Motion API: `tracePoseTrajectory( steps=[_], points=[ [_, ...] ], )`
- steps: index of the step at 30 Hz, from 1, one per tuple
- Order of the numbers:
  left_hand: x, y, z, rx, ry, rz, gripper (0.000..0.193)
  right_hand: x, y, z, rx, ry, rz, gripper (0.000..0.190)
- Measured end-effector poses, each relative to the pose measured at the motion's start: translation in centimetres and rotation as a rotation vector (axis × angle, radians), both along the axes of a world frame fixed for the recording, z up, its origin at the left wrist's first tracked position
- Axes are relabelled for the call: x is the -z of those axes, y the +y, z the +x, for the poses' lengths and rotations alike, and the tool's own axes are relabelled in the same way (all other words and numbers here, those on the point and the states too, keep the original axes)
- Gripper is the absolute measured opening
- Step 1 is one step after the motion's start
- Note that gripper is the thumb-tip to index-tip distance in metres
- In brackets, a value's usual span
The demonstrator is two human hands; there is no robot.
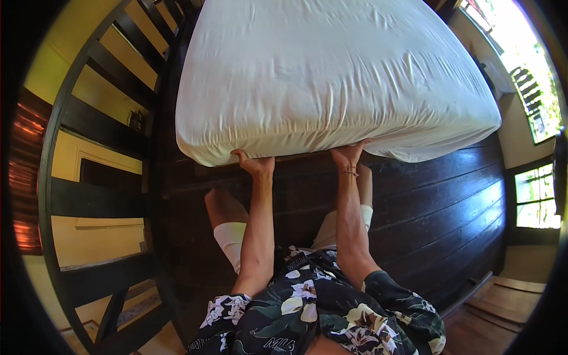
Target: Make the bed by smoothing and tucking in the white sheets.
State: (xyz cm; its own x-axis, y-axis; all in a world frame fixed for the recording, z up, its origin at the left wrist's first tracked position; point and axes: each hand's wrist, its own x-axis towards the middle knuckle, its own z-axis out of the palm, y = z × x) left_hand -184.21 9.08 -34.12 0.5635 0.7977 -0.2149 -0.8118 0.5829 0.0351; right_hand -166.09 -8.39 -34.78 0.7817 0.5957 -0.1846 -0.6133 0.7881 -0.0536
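A mattress in a wrinkled white fitted sheet (328,75) fills the upper middle of the view. My left hand (256,163) is at its near edge, left of centre, thumb against the sheet's side and fingers hidden beneath. Right of centre, my right hand (348,153) grips the same edge, its thumb on the sheet and its other fingers out of sight under the mattress. A thin bracelet (350,172) circles the right wrist. The sheet hangs a little loose at the near right corner.
Dark floorboards (435,199) surround my legs. A dark wooden slatted railing (100,197) runs along the left. Windows (534,195) are in the right wall, and a brown wooden panelled piece (501,301) stands at the lower right.
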Motion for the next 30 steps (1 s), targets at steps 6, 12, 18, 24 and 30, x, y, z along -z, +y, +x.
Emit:
tracePoseTrajectory(
  steps=[6, 12, 18, 24, 30],
  points=[
    [0.2, 0.3, 0.0, -0.014, 0.04, -0.02, 0.05, 2.0, -2.3, 0.9, -0.141, 0.076, -0.049, 0.055],
    [0.5, -0.1, -0.2, -0.024, 0.08, -0.002, 0.052, 1.3, -6.1, 1.5, -0.001, 0.145, -0.571, 0.061],
    [1.6, 0.4, 0.1, -0.059, 0.216, 0.024, 0.052, 1.9, -5.1, -0.3, 0.122, 0.006, -0.634, 0.067],
    [2.3, 1.0, -2.4, -0.024, 0.421, -0.054, 0.055, 1.5, -5.2, -0.5, 0.22, 0.004, -0.557, 0.07],
    [0.8, 0.3, -5.2, -0.304, 0.657, -0.029, 0.042, 1.8, -5.6, -0.3, 0.207, 0.028, -0.524, 0.061]
  ],
)
